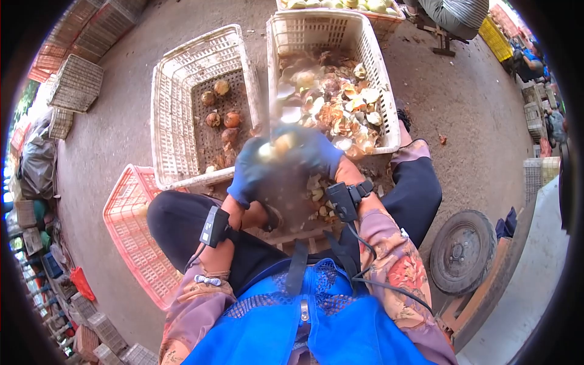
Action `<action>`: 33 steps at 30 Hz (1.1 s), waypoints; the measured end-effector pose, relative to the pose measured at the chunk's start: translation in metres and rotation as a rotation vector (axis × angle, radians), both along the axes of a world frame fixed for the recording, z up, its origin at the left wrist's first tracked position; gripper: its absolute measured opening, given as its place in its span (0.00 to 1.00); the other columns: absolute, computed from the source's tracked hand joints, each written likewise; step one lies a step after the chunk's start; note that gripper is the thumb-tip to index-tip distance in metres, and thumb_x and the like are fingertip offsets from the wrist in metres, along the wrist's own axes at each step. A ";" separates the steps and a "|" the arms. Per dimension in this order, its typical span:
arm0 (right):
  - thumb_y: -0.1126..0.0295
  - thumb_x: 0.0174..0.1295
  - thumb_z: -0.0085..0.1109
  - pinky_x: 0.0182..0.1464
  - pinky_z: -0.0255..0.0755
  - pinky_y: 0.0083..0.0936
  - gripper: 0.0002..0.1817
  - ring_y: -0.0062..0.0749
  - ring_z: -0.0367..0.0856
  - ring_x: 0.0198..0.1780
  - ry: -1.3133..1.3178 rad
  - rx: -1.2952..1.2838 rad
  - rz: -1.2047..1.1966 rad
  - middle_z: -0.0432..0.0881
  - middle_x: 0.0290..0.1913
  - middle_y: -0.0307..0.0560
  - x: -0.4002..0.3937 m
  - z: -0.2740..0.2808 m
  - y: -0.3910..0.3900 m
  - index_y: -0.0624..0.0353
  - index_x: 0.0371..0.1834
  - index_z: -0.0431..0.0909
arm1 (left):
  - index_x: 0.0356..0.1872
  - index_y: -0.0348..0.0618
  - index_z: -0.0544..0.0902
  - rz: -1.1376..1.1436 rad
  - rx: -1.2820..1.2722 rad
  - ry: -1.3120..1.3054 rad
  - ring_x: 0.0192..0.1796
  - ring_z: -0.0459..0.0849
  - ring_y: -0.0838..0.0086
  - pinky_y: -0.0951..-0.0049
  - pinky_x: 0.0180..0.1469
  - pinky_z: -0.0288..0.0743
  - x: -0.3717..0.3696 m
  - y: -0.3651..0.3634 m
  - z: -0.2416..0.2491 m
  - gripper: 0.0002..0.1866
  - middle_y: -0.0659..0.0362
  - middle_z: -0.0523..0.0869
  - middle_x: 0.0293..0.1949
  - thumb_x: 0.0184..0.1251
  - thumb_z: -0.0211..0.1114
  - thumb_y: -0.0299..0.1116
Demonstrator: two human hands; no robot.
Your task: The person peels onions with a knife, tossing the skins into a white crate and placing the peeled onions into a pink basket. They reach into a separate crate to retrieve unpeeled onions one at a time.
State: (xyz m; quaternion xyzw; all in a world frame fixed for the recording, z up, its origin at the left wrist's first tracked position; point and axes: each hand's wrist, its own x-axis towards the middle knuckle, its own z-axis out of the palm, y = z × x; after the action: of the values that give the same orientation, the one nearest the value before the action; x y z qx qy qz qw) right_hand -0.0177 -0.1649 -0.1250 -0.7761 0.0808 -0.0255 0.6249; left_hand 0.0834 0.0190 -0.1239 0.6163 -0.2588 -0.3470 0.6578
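Both of my hands wear blue work gloves with dark palms and meet above the near ends of two crates. My left hand (250, 169) is closed on an onion (266, 151), whose pale side shows at the fingertips. Right beside it my right hand (316, 151) is closed against the onion; a blur over the middle of the view hides what else its fingers hold. The white crate (163, 131) on the left holds several brown-skinned onions (232, 118). In the other white crate (382, 91) lie many onion skins and peeled pieces (356, 103).
A pink crate (137, 234) leans by my left knee. Peeled onions fill a crate (389, 18) at the far end. Scraps (319, 194) lie on the floor between my legs. A wheel (463, 252) stands at right. Another person (453, 15) sits at the top right.
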 end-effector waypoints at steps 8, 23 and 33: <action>0.63 0.58 0.67 0.49 0.75 0.31 0.27 0.34 0.81 0.45 0.003 0.311 -0.167 0.84 0.42 0.50 -0.004 -0.023 0.007 0.65 0.59 0.74 | 0.58 0.40 0.76 -0.021 0.020 0.157 0.55 0.81 0.75 0.74 0.58 0.76 0.002 0.011 0.014 0.32 0.61 0.83 0.52 0.47 0.73 0.17; 0.66 0.60 0.66 0.43 0.75 0.29 0.20 0.30 0.78 0.38 -0.239 0.142 -0.394 0.81 0.40 0.45 -0.058 0.062 0.029 0.58 0.54 0.78 | 0.42 0.40 0.83 -0.152 0.063 -1.072 0.46 0.81 0.62 0.70 0.48 0.76 -0.027 0.003 0.086 0.13 0.56 0.82 0.41 0.55 0.67 0.19; 0.66 0.66 0.65 0.30 0.77 0.18 0.21 0.18 0.84 0.37 -0.251 0.416 -0.652 0.86 0.45 0.42 -0.076 0.031 0.042 0.60 0.60 0.78 | 0.39 0.41 0.84 0.014 -0.115 -0.391 0.45 0.83 0.60 0.63 0.51 0.76 -0.036 -0.008 0.038 0.08 0.53 0.85 0.37 0.58 0.64 0.26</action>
State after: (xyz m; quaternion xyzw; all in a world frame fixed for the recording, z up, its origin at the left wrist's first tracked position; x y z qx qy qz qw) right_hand -0.0940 -0.1232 -0.0938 -0.5576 0.2491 -0.2998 0.7329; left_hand 0.0476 0.0109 -0.0861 0.6351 -0.3966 -0.2011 0.6316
